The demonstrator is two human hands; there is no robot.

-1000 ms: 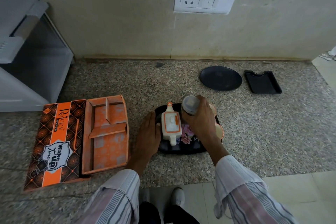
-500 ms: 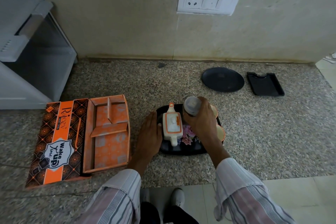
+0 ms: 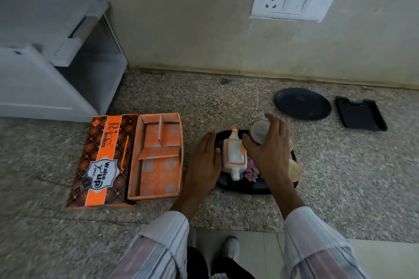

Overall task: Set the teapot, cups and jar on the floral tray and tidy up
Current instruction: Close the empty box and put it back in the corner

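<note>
A black floral tray [image 3: 241, 186] lies on the granite counter in front of me. On it stand a white teapot [image 3: 234, 157] with orange trim and a clear jar [image 3: 258, 132] with a pale lid at the tray's back. A cream cup [image 3: 294, 171] with an orange rim shows at the tray's right edge; another is mostly hidden behind my right hand. My right hand [image 3: 269, 154] hovers over the jar with fingers spread and loosened around it. My left hand [image 3: 205, 165] rests flat against the tray's left edge, beside the teapot.
An open orange gift box [image 3: 158, 157] with its patterned lid [image 3: 102, 161] lies left of the tray. A round black plate [image 3: 302, 103] and a black rectangular dish [image 3: 360, 114] sit at the back right. A white appliance [image 3: 49, 56] stands at the left. The counter edge runs below my sleeves.
My right hand was closed around the jar; now its fingers have opened and lifted off it. The jar stands on the tray. My left hand stays at the tray's left edge.
</note>
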